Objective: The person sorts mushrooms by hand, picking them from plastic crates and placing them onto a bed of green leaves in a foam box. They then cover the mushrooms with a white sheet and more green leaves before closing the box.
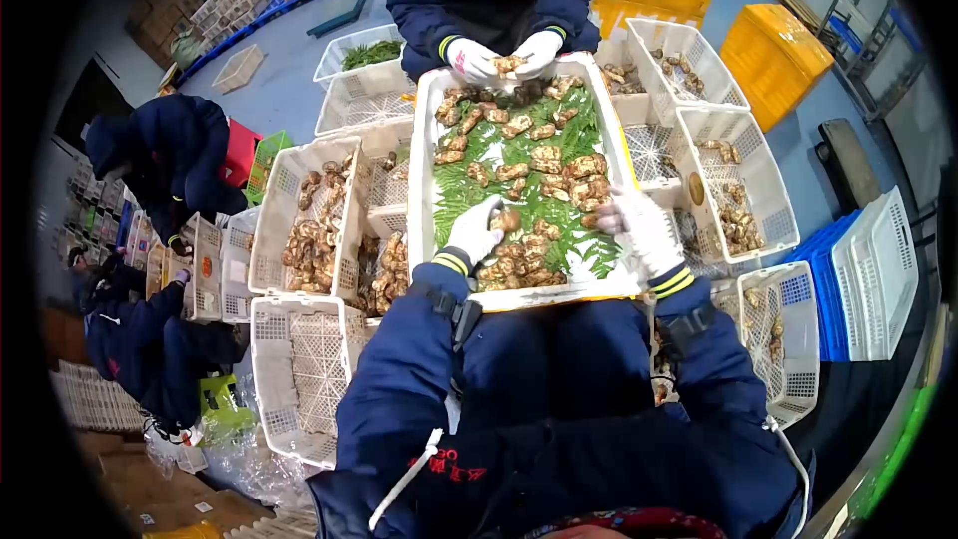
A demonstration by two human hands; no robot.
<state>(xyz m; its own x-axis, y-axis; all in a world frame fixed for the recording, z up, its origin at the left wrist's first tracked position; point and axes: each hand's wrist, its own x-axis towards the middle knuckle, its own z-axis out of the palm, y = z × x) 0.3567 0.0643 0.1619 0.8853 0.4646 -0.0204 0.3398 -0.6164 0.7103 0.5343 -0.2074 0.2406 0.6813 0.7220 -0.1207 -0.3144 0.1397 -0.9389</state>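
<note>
Apparently, my left hand (473, 231) curled beside a brown mushroom (508, 221) on fern fronds (454, 190) in the white tray (422, 175); whether it or my blurred right hand (642, 230) gripped, I couldn't tell. The mushroom looked light, firm, bruisable, best cradled low.

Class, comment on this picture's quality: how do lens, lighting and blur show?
Head view: black corners and slanting white plastic crates suggest a wide lens; head view: the white rectangular foam tray is brightly lit; head view: the right white-gloved grip looks slightly smeared, the brown-and-cream mushrooms nearby clearer.
</note>
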